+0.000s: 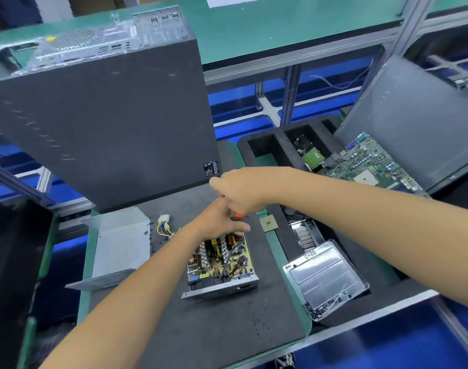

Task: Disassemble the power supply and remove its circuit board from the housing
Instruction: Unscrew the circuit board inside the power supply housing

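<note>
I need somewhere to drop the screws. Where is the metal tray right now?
In the head view, the metal tray sits on the right side of the bench, in a black foam slot right of the open power supply, below the heat sink.

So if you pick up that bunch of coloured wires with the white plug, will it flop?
Probably. The wires are thin and already lie in loose curves on the mat, so they would likely droop. The bunch looks light. The white plug looks like hard plastic, so it should keep its shape.
</note>
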A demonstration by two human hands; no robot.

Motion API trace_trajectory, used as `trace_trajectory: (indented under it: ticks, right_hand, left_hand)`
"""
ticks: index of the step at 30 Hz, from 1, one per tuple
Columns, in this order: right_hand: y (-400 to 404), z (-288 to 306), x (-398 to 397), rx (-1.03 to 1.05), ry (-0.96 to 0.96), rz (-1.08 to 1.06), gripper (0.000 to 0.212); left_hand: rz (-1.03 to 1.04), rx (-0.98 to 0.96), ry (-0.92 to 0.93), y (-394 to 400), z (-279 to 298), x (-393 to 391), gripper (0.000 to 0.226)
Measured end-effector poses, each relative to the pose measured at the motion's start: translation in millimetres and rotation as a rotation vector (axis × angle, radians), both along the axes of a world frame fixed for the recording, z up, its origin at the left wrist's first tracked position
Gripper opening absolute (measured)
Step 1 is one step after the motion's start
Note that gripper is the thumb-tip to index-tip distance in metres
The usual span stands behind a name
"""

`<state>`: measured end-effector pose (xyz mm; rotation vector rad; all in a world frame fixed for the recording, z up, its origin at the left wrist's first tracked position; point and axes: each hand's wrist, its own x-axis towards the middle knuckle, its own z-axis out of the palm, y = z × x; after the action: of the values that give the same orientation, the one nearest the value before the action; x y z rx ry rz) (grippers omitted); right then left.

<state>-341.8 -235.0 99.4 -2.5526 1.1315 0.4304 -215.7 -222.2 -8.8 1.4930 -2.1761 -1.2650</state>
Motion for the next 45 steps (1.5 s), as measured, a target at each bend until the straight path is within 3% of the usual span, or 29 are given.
trace_trajectory:
  ticks: [3, 6, 9, 14, 20, 26, 31, 40, 45]
  right_hand:
    - [-3.1, 5.7, -7.3, 0.104, -0.047, 0.074, 0.024]
    - [-5.9, 2.4, -14.8, 0.064, -0.005, 0.034, 0.018]
    - [-5.2, 0.6, -17.9, 0.021, 0.115, -0.022, 0.026]
    - [-1.4, 0.4, -19.5, 0.012, 0.037, -0.011, 0.019]
    - [-1.0, 3.0, -29.4, 0.072, -0.056, -0.020, 0.022]
    - [0.1, -7.1, -33.9, -0.009, -0.048, -0.074, 0.024]
    - [1.3, -4.7, -33.7, 0.009, -0.032, -0.066, 0.015]
    - [-3.1, 0.6, -40.9, 0.002, 0.027, -0.023, 0.023]
    - [-9.0, -0.4, -43.2, 0.025, -0.042, -0.083, 0.024]
  left_hand:
    - [-0.226, -0.001, -0.262, -11.7, 2.3, 7.3, 0.032]
    - [-0.419, 0.034, -0.380, -24.8, 12.9, -1.3, 0.043]
    - [-0.512, 0.134, -0.471, -35.5, 15.8, -13.8, 0.038]
    - [-0.627, 0.197, -0.677, -44.3, 9.9, -29.0, 0.029]
    - [-0.680, 0.066, -0.739, -43.8, 1.3, -28.0, 0.027]
    - [-0.690, 0.101, -0.710, -52.1, -2.2, -36.1, 0.018]
    - [-0.749, 0.143, -0.813, -55.2, -2.1, -44.7, 0.020]
    - [-0.817, 0.109, -0.902, -53.6, 0.1, -56.4, 0.009]
    - [-0.782, 0.153, -0.883, -55.9, -1.7, -58.9, 0.011]
